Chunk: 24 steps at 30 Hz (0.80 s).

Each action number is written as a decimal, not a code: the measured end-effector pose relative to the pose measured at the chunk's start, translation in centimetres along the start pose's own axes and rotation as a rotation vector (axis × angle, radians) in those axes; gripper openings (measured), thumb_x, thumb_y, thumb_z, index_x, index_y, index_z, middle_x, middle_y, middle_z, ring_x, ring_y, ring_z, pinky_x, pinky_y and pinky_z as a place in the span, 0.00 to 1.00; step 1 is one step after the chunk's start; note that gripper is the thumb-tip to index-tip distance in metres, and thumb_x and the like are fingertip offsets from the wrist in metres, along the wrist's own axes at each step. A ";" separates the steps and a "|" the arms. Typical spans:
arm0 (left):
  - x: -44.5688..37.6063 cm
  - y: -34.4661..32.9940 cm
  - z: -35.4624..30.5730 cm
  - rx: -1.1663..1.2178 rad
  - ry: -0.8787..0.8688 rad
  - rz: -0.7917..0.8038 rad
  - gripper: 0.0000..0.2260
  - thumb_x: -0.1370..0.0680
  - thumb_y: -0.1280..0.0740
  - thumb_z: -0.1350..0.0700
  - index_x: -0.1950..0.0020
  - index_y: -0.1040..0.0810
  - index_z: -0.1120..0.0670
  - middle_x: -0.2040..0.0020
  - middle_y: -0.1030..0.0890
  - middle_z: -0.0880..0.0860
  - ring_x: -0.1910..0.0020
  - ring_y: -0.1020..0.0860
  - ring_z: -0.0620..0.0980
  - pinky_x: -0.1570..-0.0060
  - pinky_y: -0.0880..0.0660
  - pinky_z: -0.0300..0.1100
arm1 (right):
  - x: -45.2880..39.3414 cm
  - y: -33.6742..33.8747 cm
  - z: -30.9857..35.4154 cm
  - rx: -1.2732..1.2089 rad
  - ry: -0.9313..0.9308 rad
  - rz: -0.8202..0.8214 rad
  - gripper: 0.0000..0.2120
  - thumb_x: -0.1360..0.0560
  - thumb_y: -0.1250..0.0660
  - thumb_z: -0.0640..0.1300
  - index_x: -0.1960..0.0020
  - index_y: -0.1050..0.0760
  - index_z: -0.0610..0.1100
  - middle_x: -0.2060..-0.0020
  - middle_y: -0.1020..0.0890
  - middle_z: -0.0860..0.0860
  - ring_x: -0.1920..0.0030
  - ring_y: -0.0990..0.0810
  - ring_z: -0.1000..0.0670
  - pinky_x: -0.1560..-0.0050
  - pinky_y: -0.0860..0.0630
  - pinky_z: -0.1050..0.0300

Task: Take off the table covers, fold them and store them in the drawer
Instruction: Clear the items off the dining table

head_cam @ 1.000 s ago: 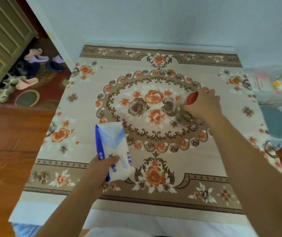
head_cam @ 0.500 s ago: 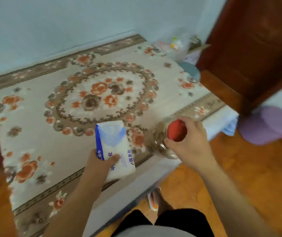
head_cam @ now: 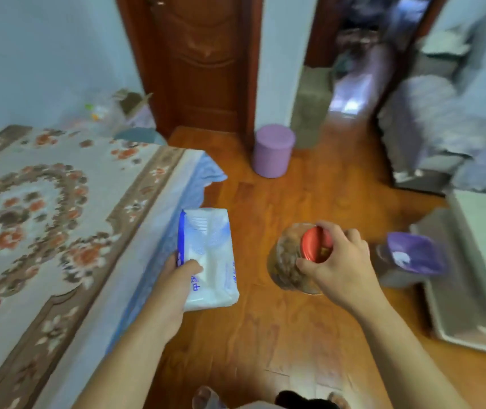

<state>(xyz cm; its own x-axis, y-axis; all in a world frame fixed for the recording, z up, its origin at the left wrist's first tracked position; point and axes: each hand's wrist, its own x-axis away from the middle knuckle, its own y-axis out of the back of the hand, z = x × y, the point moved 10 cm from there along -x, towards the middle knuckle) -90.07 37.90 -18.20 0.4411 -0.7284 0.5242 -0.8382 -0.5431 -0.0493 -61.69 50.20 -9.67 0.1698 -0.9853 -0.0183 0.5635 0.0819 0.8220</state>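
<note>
Since the earlier frame I swing off the floral cover (head_cam: 59, 219), left hand (head_cam: 174, 287) gripping tissue pack (head_cam: 208, 258), right hand (head_cam: 336, 264) clamping jar (head_cam: 290, 261); soft cloth, probably light, take at lower-left hem.

One head-worn view looks forward and down from close above both forearms, over the wooden floor (head_cam: 265, 335), the table's (head_cam: 153, 208) right edge at left, doorways beyond.

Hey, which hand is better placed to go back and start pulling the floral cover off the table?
Left, probably. The left hand hangs beside the floral cover, though it grips a tissue pack. The right hand holds a red-lidded jar farther out over the floor.
</note>
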 end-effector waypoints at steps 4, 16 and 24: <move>4.6 -13.6 2.7 -0.115 -0.020 0.182 0.15 0.21 0.35 0.63 0.38 0.23 0.46 0.45 0.14 0.49 0.46 0.15 0.53 0.41 0.21 0.59 | 5.0 8.3 -12.0 -0.062 -0.126 -0.098 0.39 0.39 0.27 0.60 0.29 0.31 0.58 0.44 0.30 0.51 0.38 0.30 0.43 0.37 0.29 0.50; 25.0 -57.0 17.5 -0.291 0.144 0.644 0.13 0.18 0.34 0.58 0.35 0.23 0.48 0.46 0.13 0.50 0.47 0.14 0.53 0.49 0.19 0.52 | 23.1 35.7 -47.2 -0.004 -0.542 -0.342 0.40 0.35 0.26 0.58 0.26 0.34 0.57 0.39 0.29 0.50 0.37 0.34 0.46 0.42 0.33 0.54; 27.1 -76.8 23.5 -0.341 0.184 0.729 0.12 0.18 0.35 0.57 0.35 0.23 0.50 0.45 0.13 0.52 0.46 0.15 0.55 0.46 0.20 0.52 | 25.2 46.1 -64.9 0.052 -0.699 -0.434 0.40 0.38 0.28 0.62 0.27 0.33 0.58 0.45 0.31 0.51 0.38 0.32 0.44 0.43 0.29 0.49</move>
<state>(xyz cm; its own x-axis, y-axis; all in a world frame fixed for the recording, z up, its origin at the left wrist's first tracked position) -6.23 50.03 -20.22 -0.2859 -0.7530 0.5926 -0.9582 0.2177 -0.1856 21.07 38.92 -9.17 -0.6067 -0.7949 0.0039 0.4223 -0.3182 0.8487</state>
